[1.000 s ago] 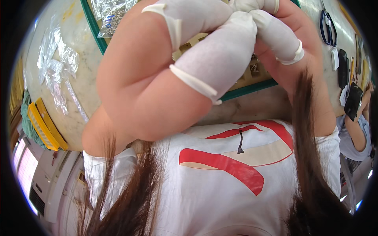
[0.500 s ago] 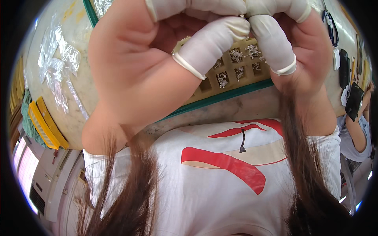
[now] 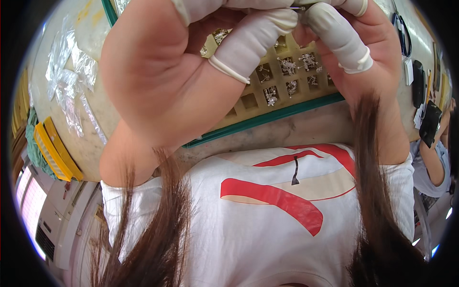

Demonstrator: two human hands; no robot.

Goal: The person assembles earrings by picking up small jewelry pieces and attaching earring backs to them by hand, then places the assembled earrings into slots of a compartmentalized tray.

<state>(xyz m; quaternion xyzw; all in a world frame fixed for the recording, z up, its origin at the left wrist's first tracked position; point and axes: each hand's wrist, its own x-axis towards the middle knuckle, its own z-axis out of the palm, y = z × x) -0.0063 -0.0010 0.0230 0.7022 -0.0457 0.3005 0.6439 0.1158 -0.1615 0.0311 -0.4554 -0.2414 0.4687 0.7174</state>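
Observation:
Both hands wear white rubber finger cots and meet at the top edge. My left hand (image 3: pixel 172 81) is closed in a pinch on a small metal jewelry piece (image 3: pixel 298 8), whose thin post sticks out toward the right thumb. My right hand (image 3: pixel 377 71) has its thumb and fingers drawn together just beside that post; what lies between them, if anything, is hidden. Beneath the hands is a beige compartment tray with a green rim (image 3: pixel 282 115). Several of its cells hold small sparkling jewelry pieces (image 3: pixel 288 67); my left hand covers part of it.
Crumpled clear plastic bags (image 3: pixel 69 71) lie on the pale tabletop at left, with a yellow rack-like object (image 3: pixel 55 150) near its edge. On the right are dark-handled scissors (image 3: pixel 402 36), a black case (image 3: pixel 418 83) and another person's arm (image 3: pixel 432 162) holding a dark flat object.
My hands have parted slightly at the fingertips, so a thin metal post now shows between them. The right thumb has lifted a little, and more of the tray is uncovered.

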